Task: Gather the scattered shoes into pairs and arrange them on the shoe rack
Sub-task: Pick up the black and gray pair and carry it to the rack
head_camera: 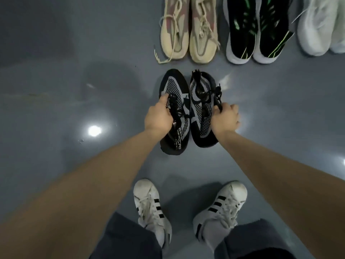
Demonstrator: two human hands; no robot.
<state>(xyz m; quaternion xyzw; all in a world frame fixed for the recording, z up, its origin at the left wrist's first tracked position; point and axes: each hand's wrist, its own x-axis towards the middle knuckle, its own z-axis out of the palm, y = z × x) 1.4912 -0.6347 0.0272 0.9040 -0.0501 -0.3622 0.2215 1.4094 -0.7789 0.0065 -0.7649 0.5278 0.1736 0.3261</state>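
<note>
A glossy grey floor [56,90] mirrors a ceiling light [94,130]; below, a person's white striped sneakers [149,208] and dark shorts [130,240].

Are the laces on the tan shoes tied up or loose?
Loose. On the tan shoes, a lace end trails onto the grey floor beside the left shoe's toe, and another dangles off the right shoe's side.

Glossy, smooth grey floor [74,90] mirrors lamp glare. The black-and-grey sneakers [186,101] look like matt knitted mesh; the far beige cloth sneakers [188,34] likewise matt.
</note>
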